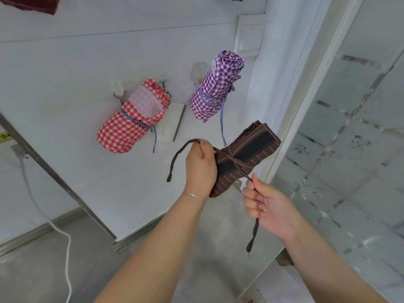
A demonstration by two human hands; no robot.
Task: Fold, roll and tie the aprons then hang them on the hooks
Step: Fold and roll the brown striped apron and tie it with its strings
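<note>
Tying the brown striped apron roll (244, 157), held in mid-air between both hands. Left hand (201, 166): fingers curled tight around the near end of the roll and one tie strap (175, 159), whose free end loops out and hangs to the left of the fist. Right hand (270, 207): fingers curled, thumb up, pinching the other strap (254, 231); strap running taut from the roll's middle down through the fist, its tail dangling below. Straps crossed once over the roll; no finished knot visible, so binding judged under way, not complete.

Beyond the hands, on the white wall (65, 73): red checked roll (129, 124) up and to the left of the left hand, purple checked roll (215, 88) directly above the brown roll, both bound with striped cords and apparently hung. Spare metal hook (119, 97) just left of the red roll, bare.

Progress, as judged: two aprons done; third folded and rolled; knot and hanging left. Dark red cloth (32, 4) at far upper left: status not discernible.
</note>
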